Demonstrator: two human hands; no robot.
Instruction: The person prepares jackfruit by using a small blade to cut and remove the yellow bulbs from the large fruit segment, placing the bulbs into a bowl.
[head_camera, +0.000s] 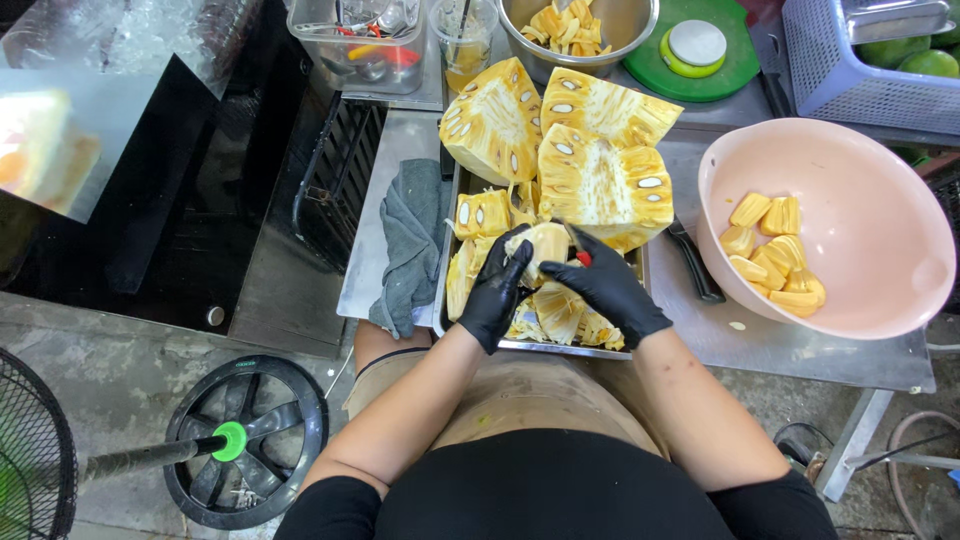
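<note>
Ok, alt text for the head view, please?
Black-gloved left hand holds a pale yellow jackfruit pod over a metal tray while the right hand works it with a small red-handled knife. Large cut jackfruit chunks sit behind; a pink plastic bowl holds cleaned pods.

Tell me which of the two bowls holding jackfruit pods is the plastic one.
The pink bowl at the right, wide and pale, is plastic. The other, the steel bowl at the top behind the cut jackfruit chunks, is shiny metal.

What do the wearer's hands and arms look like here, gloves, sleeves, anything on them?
Both hands wear black disposable-type gloves ending at the wrist: left hand, right hand. Forearms are bare. Short black sleeves cover the upper arms. No watch, bands or markings visible.
</note>
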